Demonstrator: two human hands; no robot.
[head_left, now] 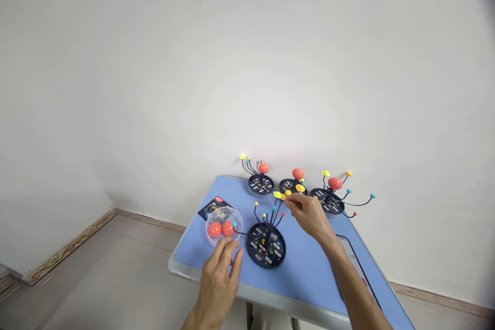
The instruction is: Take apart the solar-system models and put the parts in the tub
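A dark round base (266, 247) with several thin arms tipped by small coloured balls stands near the front of the blue table (309, 273). My right hand (309, 215) is just above and to the right of it, its fingers pinched on a small yellow piece (288, 193) at an arm's tip. My left hand (221, 273) rests at the table's front edge with fingers stretched out, close to a clear round bowl (224, 224) holding two orange balls (221, 229). A thin black arm with a blue tip (234, 224) reaches over the bowl.
Three finished planet models stand along the back of the table: one at left (261, 178), one in the middle (294, 181), one at right (332, 193) with long arms spreading right. A dark printed card (211, 206) lies behind the bowl. A sheet (353, 260) lies under my right forearm.
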